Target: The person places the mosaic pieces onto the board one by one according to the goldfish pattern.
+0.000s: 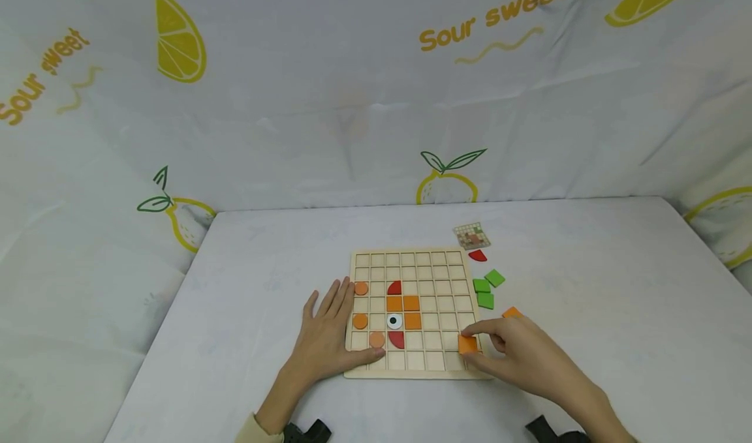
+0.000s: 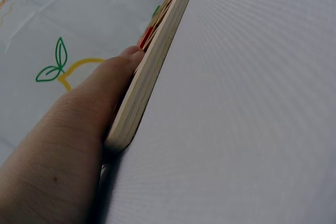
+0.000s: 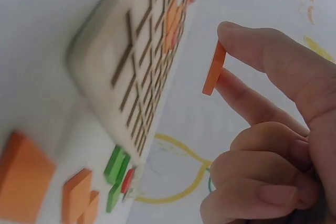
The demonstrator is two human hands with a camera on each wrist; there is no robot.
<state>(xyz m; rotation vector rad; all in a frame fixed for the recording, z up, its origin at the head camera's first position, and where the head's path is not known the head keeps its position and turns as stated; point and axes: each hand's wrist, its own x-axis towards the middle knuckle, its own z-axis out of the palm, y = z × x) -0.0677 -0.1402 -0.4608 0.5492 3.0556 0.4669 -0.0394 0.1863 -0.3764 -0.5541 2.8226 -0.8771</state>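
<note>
My right hand [image 1: 525,355] pinches an orange square tile [image 1: 467,344] between thumb and index finger, above the lower right part of the wooden grid board [image 1: 436,359]. In the right wrist view the tile [image 3: 214,69] is held edge-on, clear of the board. My left hand [image 1: 323,342] rests at the board's left edge with straight fingers, its thumb lying over the lower left corner. On the board are three orange square tiles [image 1: 413,321], a white eye disc [image 1: 395,321], two red quarter-round pieces [image 1: 394,288] and three orange discs [image 1: 360,321].
Right of the board lie three green square tiles [image 1: 482,286] and a red quarter-round piece [image 1: 478,256]. A small pattern card [image 1: 472,235] is behind them. Several loose orange tiles [image 3: 77,195] lie on the white tabletop [image 1: 617,286], mostly hidden by my right hand in the head view.
</note>
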